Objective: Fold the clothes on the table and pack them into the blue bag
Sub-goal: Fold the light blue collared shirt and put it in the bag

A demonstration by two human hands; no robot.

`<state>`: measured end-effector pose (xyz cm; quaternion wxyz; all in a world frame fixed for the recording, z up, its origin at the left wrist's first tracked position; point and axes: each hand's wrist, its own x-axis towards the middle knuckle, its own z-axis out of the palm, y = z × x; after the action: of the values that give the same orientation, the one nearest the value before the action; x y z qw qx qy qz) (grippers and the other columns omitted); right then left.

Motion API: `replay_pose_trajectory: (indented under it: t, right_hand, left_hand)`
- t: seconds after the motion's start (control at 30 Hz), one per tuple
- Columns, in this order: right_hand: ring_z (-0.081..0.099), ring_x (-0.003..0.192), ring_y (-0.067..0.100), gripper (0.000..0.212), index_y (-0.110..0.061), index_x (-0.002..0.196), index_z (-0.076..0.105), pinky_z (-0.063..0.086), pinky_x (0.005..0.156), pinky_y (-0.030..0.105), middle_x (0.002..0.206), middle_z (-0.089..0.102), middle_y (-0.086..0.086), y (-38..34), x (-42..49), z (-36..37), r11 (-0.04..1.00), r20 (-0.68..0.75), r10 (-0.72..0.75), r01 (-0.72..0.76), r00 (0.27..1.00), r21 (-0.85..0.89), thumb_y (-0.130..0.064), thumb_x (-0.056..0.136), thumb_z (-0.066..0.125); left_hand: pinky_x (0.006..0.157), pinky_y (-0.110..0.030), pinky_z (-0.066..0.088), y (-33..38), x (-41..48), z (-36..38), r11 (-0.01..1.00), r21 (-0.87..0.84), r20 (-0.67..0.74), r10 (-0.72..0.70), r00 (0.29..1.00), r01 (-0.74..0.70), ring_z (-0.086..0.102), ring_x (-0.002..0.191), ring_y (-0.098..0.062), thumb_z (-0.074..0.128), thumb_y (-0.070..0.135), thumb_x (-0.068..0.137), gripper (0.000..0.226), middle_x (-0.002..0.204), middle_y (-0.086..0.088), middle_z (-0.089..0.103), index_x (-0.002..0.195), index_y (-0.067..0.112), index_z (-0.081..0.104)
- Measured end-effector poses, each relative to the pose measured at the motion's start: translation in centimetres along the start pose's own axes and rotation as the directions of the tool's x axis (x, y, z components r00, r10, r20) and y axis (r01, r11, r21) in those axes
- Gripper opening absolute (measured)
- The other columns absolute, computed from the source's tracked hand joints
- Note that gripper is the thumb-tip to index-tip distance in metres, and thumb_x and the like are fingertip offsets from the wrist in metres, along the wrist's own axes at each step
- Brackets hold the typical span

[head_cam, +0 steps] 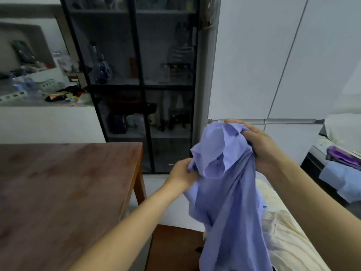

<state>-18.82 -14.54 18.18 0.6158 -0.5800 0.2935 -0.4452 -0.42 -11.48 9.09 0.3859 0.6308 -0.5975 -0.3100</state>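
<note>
A light blue-lilac shirt (226, 202) hangs in the air to the right of the wooden table (58, 192), bunched at the top with its length trailing down past the frame's lower edge. My right hand (259, 145) grips the gathered cloth at the top right. Lower and to the left, my left hand (181, 176) pinches an edge of the same shirt near its collar. No blue bag shows in this view.
A dark wooden stool (172, 249) stands below the shirt. Cream fabric (283, 237) lies at the lower right. A black glass-door cabinet (136, 85) stands behind, white cupboards to its right, a cluttered counter (39, 94) far left, folded blue and purple cloths (341, 173) far right.
</note>
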Motion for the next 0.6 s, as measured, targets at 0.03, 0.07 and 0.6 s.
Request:
replay_pose_trajectory:
  t: [0.03, 0.07, 0.6]
  right_hand:
    - [0.066, 0.067, 0.015, 0.052, -0.021, 0.075, 0.077, 0.054, 0.060, 0.021, 0.075, 0.071, 0.002, -0.2, 0.6, 0.3, 1.000, -0.022, -0.005, 0.005, 1.000, 0.002, 0.006, 0.091, 0.036]
    - [0.066, 0.066, 0.015, 0.050, -0.020, 0.075, 0.077, 0.053, 0.059, 0.021, 0.074, 0.071, 0.002, -0.2, 1.3, 0.5, 1.000, -0.062, -0.003, 0.003, 0.998, 0.004, 0.006, 0.090, 0.036]
    - [0.064, 0.088, 0.003, 0.036, -0.023, 0.105, 0.061, 0.050, 0.074, 0.020, 0.096, 0.067, -0.011, 5.6, 4.3, 14.9, 0.806, 0.338, 0.096, 0.125, 0.936, -0.578, -0.042, 0.077, 0.073]
  left_hand:
    - [0.063, -0.022, 0.041, -0.3, 0.0, -1.5, 0.998, -0.042, -0.014, -0.040, 0.999, 0.039, 0.049, 0.064, -0.014, 0.057, 0.008, 0.084, 0.027, 0.063, 0.005, 0.053, 0.063, 0.021, 0.049]
    - [0.059, -0.019, 0.042, -0.6, 0.0, -3.2, 0.996, -0.064, -0.032, -0.058, 0.998, 0.056, 0.051, 0.063, -0.009, 0.058, 0.008, 0.085, 0.023, 0.066, 0.006, 0.055, 0.066, 0.020, 0.053]
    - [0.076, -0.024, 0.050, 0.6, -5.7, -17.6, 0.991, 0.133, -0.167, 0.058, 0.984, -0.036, 0.062, 0.081, -0.007, 0.075, 0.013, 0.075, 0.009, 0.085, 0.005, 0.069, 0.079, 0.018, 0.069]
